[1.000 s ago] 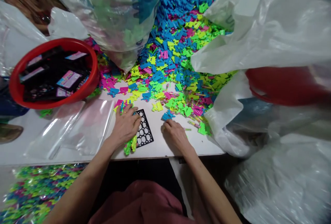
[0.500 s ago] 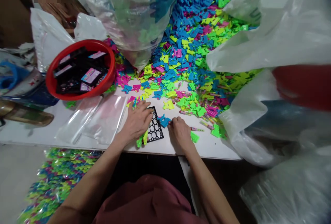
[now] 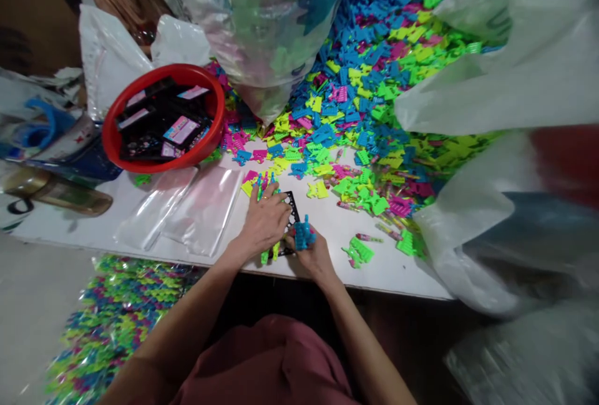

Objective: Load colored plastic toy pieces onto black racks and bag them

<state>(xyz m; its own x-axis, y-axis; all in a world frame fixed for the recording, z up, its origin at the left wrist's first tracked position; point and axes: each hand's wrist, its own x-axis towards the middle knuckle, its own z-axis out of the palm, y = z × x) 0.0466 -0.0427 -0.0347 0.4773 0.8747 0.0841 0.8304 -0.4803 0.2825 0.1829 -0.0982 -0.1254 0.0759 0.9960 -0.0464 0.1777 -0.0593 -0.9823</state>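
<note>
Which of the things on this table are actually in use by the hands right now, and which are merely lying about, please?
In use:
left hand pressing on black grid card
right hand gripping blue plastic piece

Lying about:
red bowl of black cards
clear bags
heap of coloured pieces
white sacks

A white table (image 3: 402,271) bears a heap of bright plastic pieces (image 3: 355,99), clear bags (image 3: 187,211) and a red bowl (image 3: 112,136).
</note>
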